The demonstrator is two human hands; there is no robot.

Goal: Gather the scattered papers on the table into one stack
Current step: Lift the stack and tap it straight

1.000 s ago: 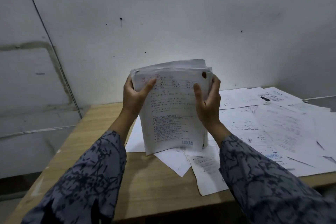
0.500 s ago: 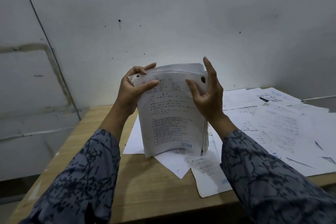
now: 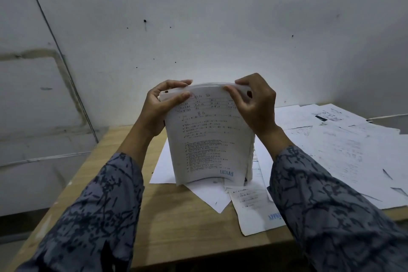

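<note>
A thick stack of printed papers [image 3: 208,141] stands upright on its lower edge over the wooden table [image 3: 176,227], bowed slightly toward me, with "LUNAS" stamped at its bottom. My left hand [image 3: 163,106] grips its top left corner, and my right hand [image 3: 254,106] grips its top right corner, fingers curled over the top edge. Loose sheets [image 3: 212,194] lie flat under the stack. Several more scattered papers [image 3: 342,150] cover the right part of the table.
A white wall rises right behind the table. The table's left edge [image 3: 88,161] drops to the floor. One sheet [image 3: 254,212] reaches close to the table's front edge. Patterned grey sleeves cover both forearms.
Both hands slid from the stack's sides up to its top corners. The stack came down from the air and now stands on the sheets on the table.
</note>
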